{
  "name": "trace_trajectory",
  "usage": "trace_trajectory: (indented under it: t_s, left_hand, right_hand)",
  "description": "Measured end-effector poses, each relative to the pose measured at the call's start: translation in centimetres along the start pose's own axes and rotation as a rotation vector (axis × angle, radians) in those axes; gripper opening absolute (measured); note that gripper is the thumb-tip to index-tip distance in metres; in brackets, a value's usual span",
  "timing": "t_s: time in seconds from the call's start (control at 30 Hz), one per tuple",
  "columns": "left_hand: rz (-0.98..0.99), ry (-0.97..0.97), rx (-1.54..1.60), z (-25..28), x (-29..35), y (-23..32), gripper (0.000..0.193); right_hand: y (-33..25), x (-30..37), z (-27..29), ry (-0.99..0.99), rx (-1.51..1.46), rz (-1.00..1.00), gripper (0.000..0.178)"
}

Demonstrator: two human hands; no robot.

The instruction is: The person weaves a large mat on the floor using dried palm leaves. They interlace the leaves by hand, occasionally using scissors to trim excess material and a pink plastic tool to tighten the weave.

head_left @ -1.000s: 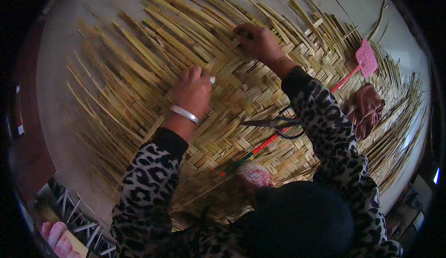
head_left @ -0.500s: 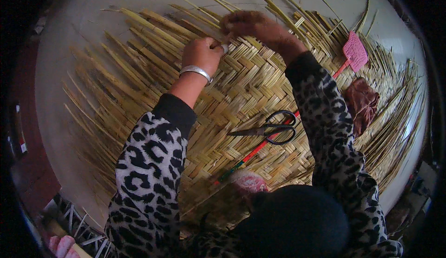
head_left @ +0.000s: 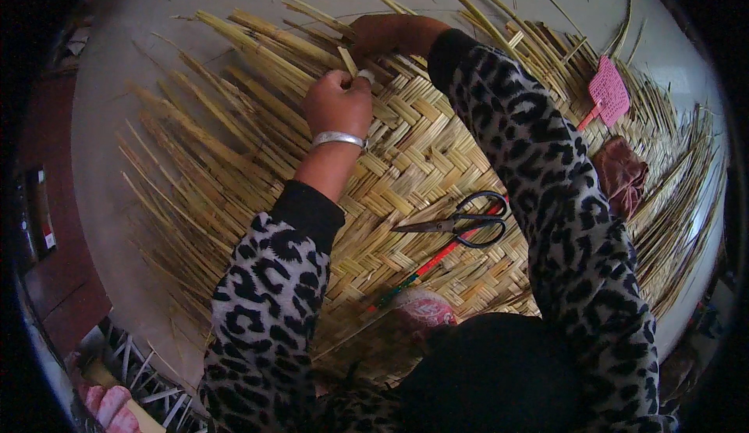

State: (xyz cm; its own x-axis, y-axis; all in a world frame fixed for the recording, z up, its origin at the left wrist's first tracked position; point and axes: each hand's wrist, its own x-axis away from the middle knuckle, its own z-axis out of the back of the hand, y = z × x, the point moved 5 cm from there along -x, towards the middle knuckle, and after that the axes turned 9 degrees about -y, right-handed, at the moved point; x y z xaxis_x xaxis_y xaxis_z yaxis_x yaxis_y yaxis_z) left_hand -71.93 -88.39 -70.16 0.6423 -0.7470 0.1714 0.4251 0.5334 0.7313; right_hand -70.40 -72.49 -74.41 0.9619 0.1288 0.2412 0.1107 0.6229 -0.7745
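A half-woven mat [head_left: 421, 144] of flat yellowish straw strips lies under my arms, its loose strip ends fanning out at the left and far side. At its far edge my left hand [head_left: 339, 109], with a silver bracelet at the wrist, is closed and pinches a short upright straw strip [head_left: 348, 62]. Just beyond it, my right hand [head_left: 382, 33] bends down among the loose strips; its fingers are dark and mostly hidden. Black-handled scissors [head_left: 456, 222] lie on the mat between my forearms, over a red and green stick [head_left: 437, 260].
A pink fly swatter [head_left: 608, 91] and a crumpled brown cloth [head_left: 622, 175] lie on the mat's right part. Long loose strips [head_left: 679, 214] run along the right edge. My foot in a patterned covering [head_left: 425, 308] rests on the near part. Smooth grey floor [head_left: 109, 160] surrounds the mat.
My right hand has moved left and down behind my left hand, its forearm now reaching further across. A strip now stands up from my left hand's pinch. The view has shifted slightly.
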Motion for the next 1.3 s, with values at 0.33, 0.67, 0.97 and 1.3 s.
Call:
trace_trajectory:
  t_s: [0.33, 0.67, 0.97, 1.3]
  left_hand:
    - [0.037, -0.025, -0.082, -1.3, -1.4, -1.7, 0.027]
    - [-0.139, -0.026, 0.131, -2.1, 1.4, -2.3, 0.029]
    - [-0.262, -0.126, -0.808, -5.5, 5.4, -0.7, 0.042]
    - [-0.492, -0.127, -0.662, -4.5, 7.2, -3.5, 0.028]
  right_hand:
    - [-4.6, 4.4, 0.6, 0.325, -0.269, -0.166, 0.039]
    - [-3.0, 4.0, 0.1, 0.261, 0.092, -0.371, 0.045]
    - [-2.1, 4.4, -1.3, 0.3, 0.004, -0.229, 0.042]
    - [-11.4, 5.9, -8.1, 0.619, 0.513, -0.023, 0.064]
